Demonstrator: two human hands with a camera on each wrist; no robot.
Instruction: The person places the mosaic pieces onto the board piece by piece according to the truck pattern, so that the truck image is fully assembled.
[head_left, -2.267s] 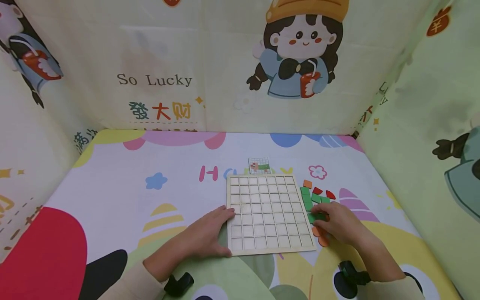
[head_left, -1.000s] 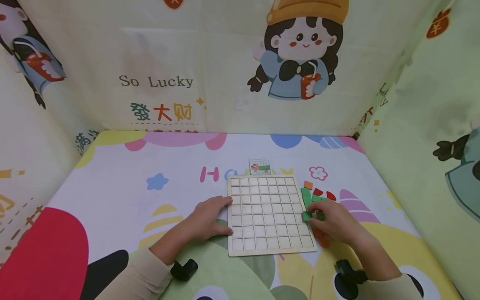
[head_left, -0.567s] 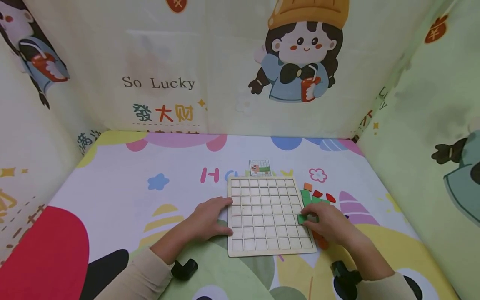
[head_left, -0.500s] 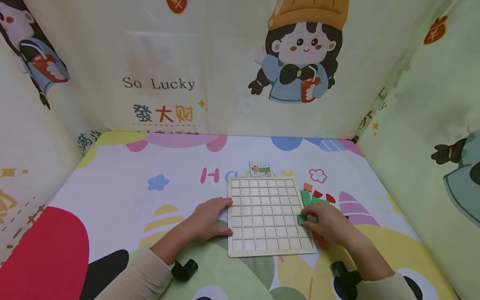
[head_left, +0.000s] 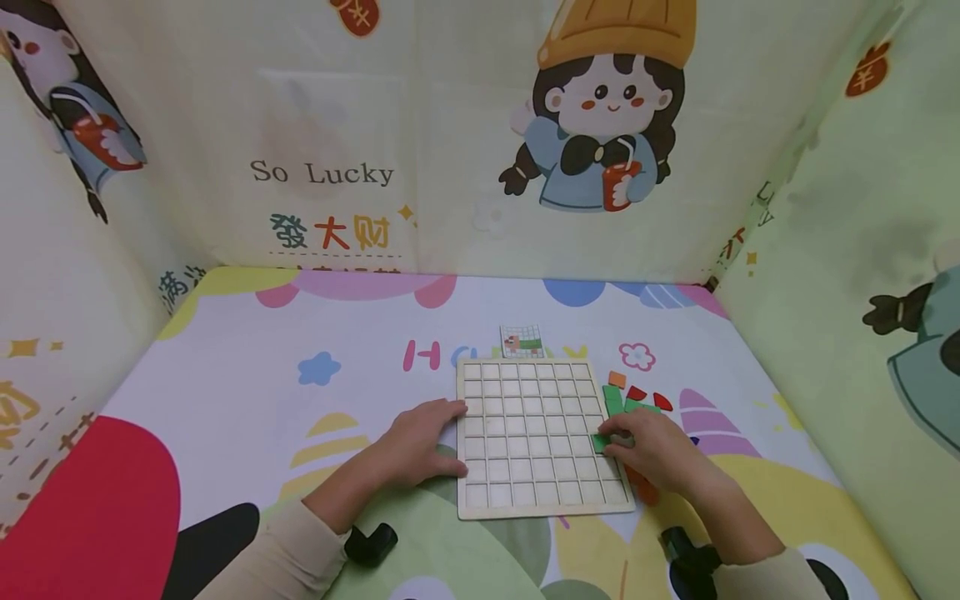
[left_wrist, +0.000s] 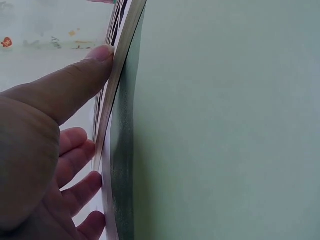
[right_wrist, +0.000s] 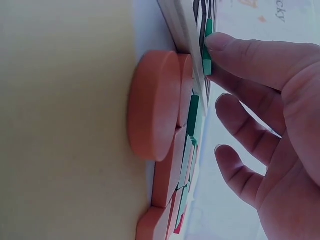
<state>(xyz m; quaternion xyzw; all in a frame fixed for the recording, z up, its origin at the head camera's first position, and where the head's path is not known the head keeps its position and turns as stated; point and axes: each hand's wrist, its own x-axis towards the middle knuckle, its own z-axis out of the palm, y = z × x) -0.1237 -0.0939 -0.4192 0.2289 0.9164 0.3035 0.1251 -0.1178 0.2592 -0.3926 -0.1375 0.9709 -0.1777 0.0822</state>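
A pale wooden grid board (head_left: 519, 423) lies flat on the patterned tablecloth. My left hand (head_left: 412, 446) rests at its left edge, fingertips and thumb touching the side, fingers loosely extended in the left wrist view. My right hand (head_left: 660, 450) pinches a small green square tile (head_left: 599, 443) between thumb and forefinger. That tile is at the board's rightmost column, around the middle rows. In the right wrist view the green tile (right_wrist: 208, 47) stands against the grid, and the other fingers curl loosely below the thumb. The right hand hides part of the loose pieces.
Beyond the board's top edge lies a small picture card (head_left: 522, 341) with a gridded pattern. Green tiles (head_left: 612, 398), red pieces (head_left: 662, 402) and an orange square (head_left: 617, 379) lie along the board's right side. A rounded orange piece (right_wrist: 152, 105) is below the right hand.
My right hand has picked up a green tile from the loose pieces and carried it left over the board's right column. My left hand has shifted slightly up along the left edge.
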